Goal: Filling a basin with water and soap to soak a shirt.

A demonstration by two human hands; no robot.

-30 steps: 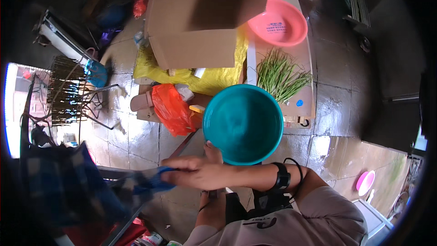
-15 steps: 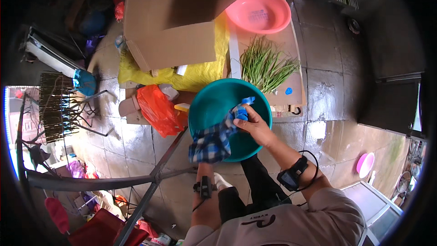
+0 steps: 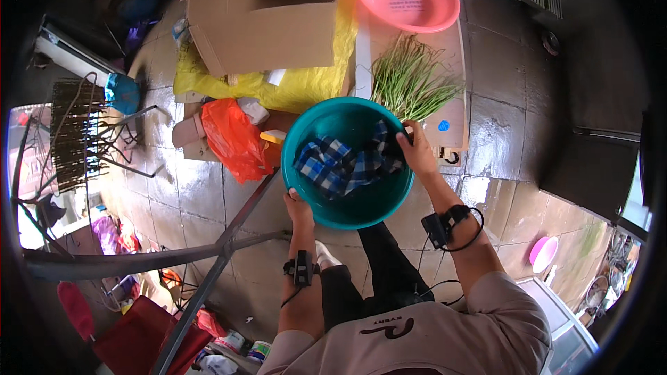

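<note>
A teal plastic basin is in front of me, near the low board with the vegetables. Inside it lies a crumpled blue, white and black checked cloth. My left hand grips the basin's near left rim, with the thumb over the edge and the other fingers mostly hidden. On the far right rim my right hand is closed, its thumb on the inner side and its fingers round the outside. Neither hand touches the cloth. A bunch of long green stalks lies just beyond my right hand.
A large cardboard box stands on yellow sheeting ahead. Beyond the stalks is a pink basin. An orange-red plastic bag lies left of the teal basin. Dark metal bars cross at my near left. The tiled floor looks wet.
The checked cloth, held up over the basin by my right hand and covering my left, now lies inside. Both hands have gone to the basin's rim. The view has shifted slightly.
</note>
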